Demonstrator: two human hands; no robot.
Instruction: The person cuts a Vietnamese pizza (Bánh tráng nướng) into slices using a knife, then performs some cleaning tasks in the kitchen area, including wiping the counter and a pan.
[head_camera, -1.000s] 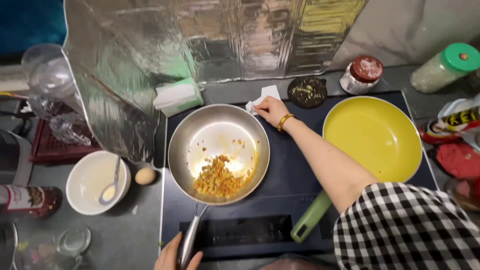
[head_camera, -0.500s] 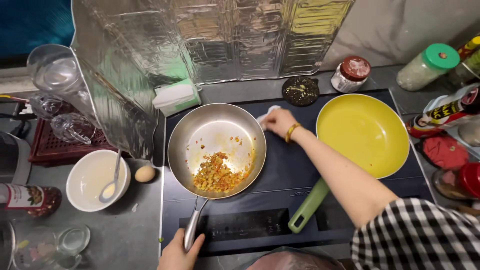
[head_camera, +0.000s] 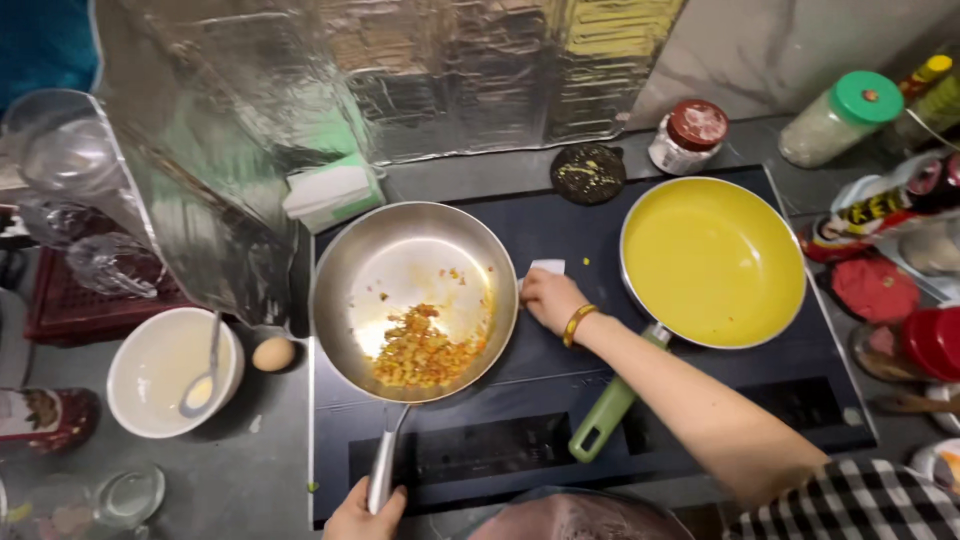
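On the dark cooktop (head_camera: 560, 400), two hands work around a steel pan (head_camera: 412, 300).

At the bottom edge the left hand (head_camera: 365, 512) has its fingers wrapped tight around the end of the pan's handle (head_camera: 384, 462), and the pan sits straight ahead of that grip with a heap of orange and yellow food (head_camera: 420, 352) on its near side. Just beyond the pan's right rim, the right hand (head_camera: 550, 298) presses a white cloth (head_camera: 546, 267) flat on the glass with curled fingers; a yellow bracelet (head_camera: 576, 324) circles its wrist. Right of that hand rests a yellow pan (head_camera: 712, 262) with a green handle (head_camera: 612, 408). Left of the gripped handle stand a white bowl (head_camera: 172, 372) holding a spoon (head_camera: 204, 372), and an egg (head_camera: 272, 353) beside it.
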